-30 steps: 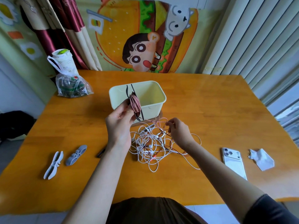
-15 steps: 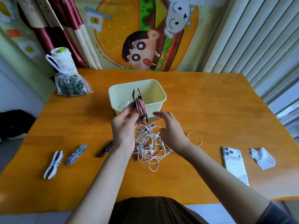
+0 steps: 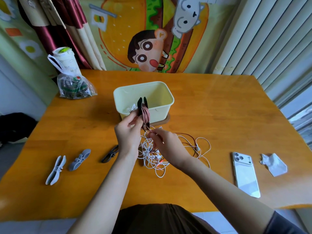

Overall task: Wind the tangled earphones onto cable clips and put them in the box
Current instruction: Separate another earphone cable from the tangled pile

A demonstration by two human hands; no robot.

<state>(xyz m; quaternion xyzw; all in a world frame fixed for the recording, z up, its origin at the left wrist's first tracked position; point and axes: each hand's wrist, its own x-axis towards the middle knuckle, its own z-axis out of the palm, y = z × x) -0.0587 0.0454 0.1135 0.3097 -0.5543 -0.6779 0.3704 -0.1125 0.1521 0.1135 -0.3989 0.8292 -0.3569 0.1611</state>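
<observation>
My left hand (image 3: 129,132) holds a black cable clip (image 3: 143,112) upright in front of the pale yellow box (image 3: 166,108), with a red earphone cable wound round its middle. Just below the clip, my right hand (image 3: 166,145) pinches the loose end of that red cable. A tangle of white and red earphones (image 3: 168,152) lies on the table under both hands. Inside the box sits something white (image 3: 132,108), partly hidden by the clip. Another black clip (image 3: 109,153) lies left of my left wrist.
Two grey clips (image 3: 56,168) (image 3: 79,159) lie at the front left. A white phone (image 3: 245,173) and a crumpled tissue (image 3: 273,163) lie at the right. A plastic bag with a cup (image 3: 72,81) stands at the back left of the orange table (image 3: 219,107).
My right hand left the tangle, rose toward the clip and now pinches the red cable end below it. The clip moved slightly right, in front of the box.
</observation>
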